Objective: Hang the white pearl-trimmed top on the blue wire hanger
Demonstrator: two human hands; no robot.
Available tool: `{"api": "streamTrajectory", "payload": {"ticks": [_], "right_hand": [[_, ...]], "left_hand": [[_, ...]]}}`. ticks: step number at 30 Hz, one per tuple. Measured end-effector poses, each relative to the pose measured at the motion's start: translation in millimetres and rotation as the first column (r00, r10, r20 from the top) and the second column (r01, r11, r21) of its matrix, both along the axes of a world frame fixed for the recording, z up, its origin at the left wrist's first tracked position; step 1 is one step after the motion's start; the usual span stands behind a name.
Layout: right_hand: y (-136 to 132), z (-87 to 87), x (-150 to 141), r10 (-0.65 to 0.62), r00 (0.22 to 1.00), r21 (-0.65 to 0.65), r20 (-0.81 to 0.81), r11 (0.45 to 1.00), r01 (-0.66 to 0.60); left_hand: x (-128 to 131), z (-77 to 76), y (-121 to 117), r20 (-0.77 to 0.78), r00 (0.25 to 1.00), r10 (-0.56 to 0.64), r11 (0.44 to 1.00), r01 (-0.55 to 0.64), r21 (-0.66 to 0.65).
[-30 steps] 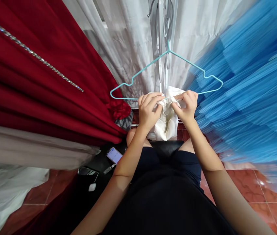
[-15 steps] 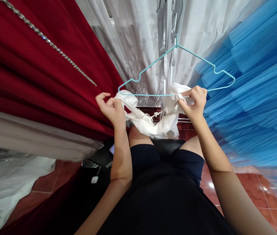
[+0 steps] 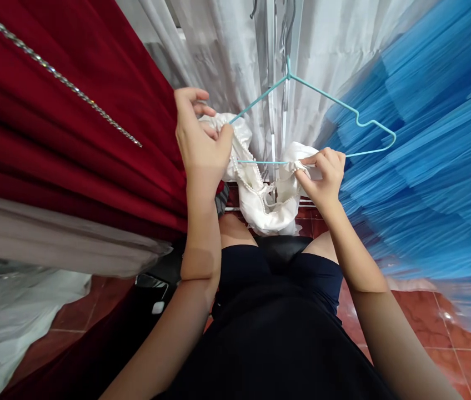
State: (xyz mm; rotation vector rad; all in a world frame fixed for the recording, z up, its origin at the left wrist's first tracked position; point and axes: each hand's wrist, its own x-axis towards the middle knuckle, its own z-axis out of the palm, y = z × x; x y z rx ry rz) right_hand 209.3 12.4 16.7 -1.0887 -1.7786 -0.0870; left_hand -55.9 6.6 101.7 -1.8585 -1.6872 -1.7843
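Observation:
A light blue clothes hanger (image 3: 325, 96) hangs by its top in front of me. A white garment with beaded edging (image 3: 269, 215) droops below it, its two upper ends raised to the hanger. My left hand (image 3: 204, 136) is closed on the garment's left end, up against the hanger's left arm, whose tip is hidden behind the hand and cloth. Between thumb and fingers, my right hand (image 3: 322, 172) pinches the garment's other end at the hanger's bottom bar. The hanger's right tip sticks out bare beyond that hand.
Red drapery (image 3: 94, 161) with a glittering chain (image 3: 56, 73) fills the left. Layered blue tulle (image 3: 439, 183) hangs close on the right. White curtains (image 3: 235, 50) and a metal rack upright (image 3: 277, 83) stand behind. Below lies a red tiled floor (image 3: 419, 316).
My left hand has risen from below the hanger to its left arm, lifting that end of the garment over the hanger's left tip. My right hand keeps its pinch at the bar.

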Motion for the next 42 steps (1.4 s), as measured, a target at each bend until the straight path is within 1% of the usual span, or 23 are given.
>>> {"api": "streamTrajectory", "payload": {"ticks": [2,4,5,7,9,12,14,17,21,22,23,24,26,27,28,29,30,32,34,36,38,40,42], "right_hand": [[2.4,-2.4,-0.6,-0.009,1.000,-0.001,-0.006,1.000,0.009],[5.7,-3.3,-0.1,-0.014,1.000,0.010,-0.013,1.000,0.014],[7.5,-3.4,0.1,-0.013,1.000,0.016,-0.016,1.000,0.014],[10.5,-3.1,0.0,-0.011,1.000,0.019,-0.022,1.000,0.012],[11.9,-3.1,-1.2,-0.012,1.000,0.021,-0.021,1.000,0.012],[10.8,-4.2,-3.5,-0.022,1.000,0.053,-0.009,0.998,0.022],[8.6,-4.7,-4.5,-0.037,0.999,0.078,0.007,0.996,0.037],[3.1,-2.8,-4.7,-0.022,0.999,0.073,0.028,0.997,0.020],[-9.2,2.2,2.0,0.093,0.994,-0.003,0.061,0.996,-0.093],[-12.2,2.3,7.1,0.080,0.995,-0.002,0.052,0.997,-0.080],[-14.5,1.7,14.5,0.027,0.999,0.014,0.026,1.000,-0.028],[-15.7,0.7,24.4,-0.058,0.998,0.035,-0.013,0.998,0.059],[-14.0,-1.1,51.4,-0.263,0.958,0.043,-0.113,0.962,0.269],[-11.1,-0.6,67.5,-0.329,0.933,0.018,-0.144,0.942,0.335],[-7.1,1.6,84.1,-0.361,0.916,-0.023,-0.176,0.931,0.363],[-2.5,5.8,100.0,-0.380,0.899,-0.075,-0.218,0.925,0.372],[2.4,12.2,114.1,-0.391,0.884,-0.099,-0.258,0.921,0.378],[11.9,30.9,133.5,-0.381,0.855,-0.066,-0.352,0.921,0.384],[19.9,54.0,138.1,-0.338,0.852,0.017,-0.399,0.927,0.375],[26.2,76.7,128.6,-0.282,0.877,0.063,-0.389,0.942,0.331],[30.9,94.3,109.3,-0.222,0.905,0.062,-0.362,0.963,0.261],[34.1,104.0,86.6,-0.160,0.924,0.054,-0.348,0.980,0.190],[35.9,106.0,66.6,-0.119,0.936,0.051,-0.330,0.988,0.143]], "left_hand": [[3.8,-5.1,-10.3,0.004,1.000,0.008,0.999,-0.008,0.047],[8.6,-11.1,-20.1,-0.020,1.000,0.022,0.999,-0.021,0.040],[12.8,-14.0,-24.2,-0.053,0.999,0.007,1.000,-0.006,0.025],[25.1,-19.0,-30.4,-0.147,0.987,-0.069,0.998,0.069,-0.003],[40.1,-23.5,-33.7,-0.238,0.956,-0.174,0.985,0.169,-0.040],[58.3,-32.4,-34.1,-0.306,0.893,-0.330,0.941,0.283,-0.188],[63.9,-39.9,-33.0,-0.322,0.863,-0.389,0.911,0.308,-0.275],[64.8,-48.5,-30.7,-0.332,0.870,-0.365,0.915,0.269,-0.301],[62.8,-47.6,-27.3,-0.302,0.887,-0.349,0.918,0.257,-0.303],[62.8,-46.1,-26.5,-0.290,0.891,-0.350,0.916,0.260,-0.305],[62.9,-44.8,-25.8,-0.279,0.894,-0.350,0.915,0.262,-0.307],[63.3,-43.8,-25.6,-0.269,0.897,-0.350,0.913,0.263,-0.311],[64.1,-43.0,-26.4,-0.259,0.903,-0.344,0.911,0.254,-0.325],[64.5,-42.9,-27.4,-0.257,0.905,-0.339,0.910,0.247,-0.333],[64.8,-42.9,-28.6,-0.256,0.907,-0.335,0.910,0.241,-0.337],[65.0,-42.9,-29.9,-0.252,0.909,-0.332,0.910,0.238,-0.340],[65.1,-42.6,-31.1,-0.245,0.911,-0.331,0.910,0.239,-0.339],[65.3,-41.4,-32.8,-0.222,0.913,-0.341,0.907,0.258,-0.334],[65.5,-39.7,-33.4,-0.191,0.911,-0.365,0.898,0.290,-0.331],[65.8,-38.1,-33.6,-0.165,0.909,-0.383,0.888,0.312,-0.338],[65.8,-37.1,-34.0,-0.159,0.912,-0.377,0.886,0.305,-0.348],[65.5,-36.8,-34.6,-0.174,0.918,-0.357,0.891,0.278,-0.359],[65.0,-36.7,-35.2,-0.192,0.920,-0.342,0.893,0.256,-0.369]]}}
